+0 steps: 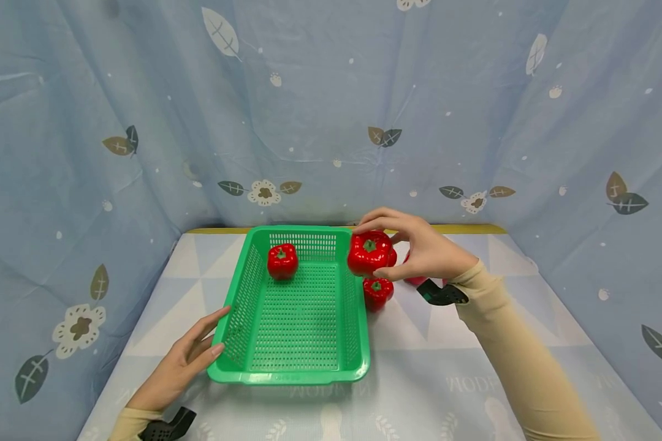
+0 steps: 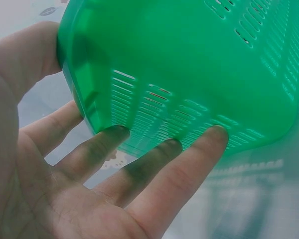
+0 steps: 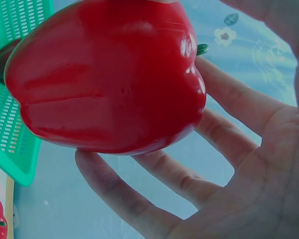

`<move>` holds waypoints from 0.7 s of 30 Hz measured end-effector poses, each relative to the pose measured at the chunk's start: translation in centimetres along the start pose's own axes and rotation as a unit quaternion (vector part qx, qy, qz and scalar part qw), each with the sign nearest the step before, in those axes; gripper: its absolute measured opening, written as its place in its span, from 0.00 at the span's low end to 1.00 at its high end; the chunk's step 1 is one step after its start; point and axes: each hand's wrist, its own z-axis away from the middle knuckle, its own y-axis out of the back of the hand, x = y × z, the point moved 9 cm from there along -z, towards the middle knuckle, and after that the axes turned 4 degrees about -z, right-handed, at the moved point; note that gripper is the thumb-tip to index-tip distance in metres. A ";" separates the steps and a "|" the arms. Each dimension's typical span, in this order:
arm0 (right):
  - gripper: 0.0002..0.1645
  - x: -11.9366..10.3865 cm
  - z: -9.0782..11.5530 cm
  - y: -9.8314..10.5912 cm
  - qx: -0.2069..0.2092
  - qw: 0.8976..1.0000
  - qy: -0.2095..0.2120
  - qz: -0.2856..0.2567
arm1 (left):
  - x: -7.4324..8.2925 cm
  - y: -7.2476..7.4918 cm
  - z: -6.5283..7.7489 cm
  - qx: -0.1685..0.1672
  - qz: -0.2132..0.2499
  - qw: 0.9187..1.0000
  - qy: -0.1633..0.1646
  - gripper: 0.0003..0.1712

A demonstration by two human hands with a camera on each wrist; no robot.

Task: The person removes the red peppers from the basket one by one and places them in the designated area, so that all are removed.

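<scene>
My right hand (image 1: 419, 248) grips a glossy red bell pepper (image 1: 366, 254) with a green stem, thumb and fingers spread around its sides. In the head view the pepper overlaps the right rim of the green basket (image 1: 287, 377). My left hand (image 1: 182, 358) holds the basket by its left side, the thumb at the rim and the fingertips (image 2: 217, 137) against the slotted outer wall. Inside the basket, near its back left corner, sits one red bell pepper (image 1: 282, 262). Another red pepper (image 1: 377, 295) rests just outside the basket's right wall.
More red (image 1: 416, 280) shows on the table behind my right hand, mostly hidden by it. The patterned tabletop (image 1: 430, 380) extends right and in front of the basket. Blue printed curtains (image 1: 331, 110) hang close behind and at both sides.
</scene>
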 end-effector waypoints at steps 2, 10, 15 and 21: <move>0.38 0.1 0.3 0.4 0.006 1.000 -0.002 0.000 | 0.0 0.0 0.0 0.000 -0.004 1.000 -0.001 0.37; 0.40 1.3 2.0 1.8 0.023 0.999 -0.031 -0.008 | -0.1 -0.1 0.0 -0.002 0.005 1.000 -0.003 0.37; 0.41 2.2 3.2 2.5 0.031 0.998 -0.057 0.002 | -0.1 0.0 -0.1 0.001 0.003 1.000 0.000 0.37; 0.41 3.2 4.6 3.1 0.039 0.996 -0.076 0.015 | -0.1 0.1 -0.1 0.003 0.000 1.000 0.000 0.37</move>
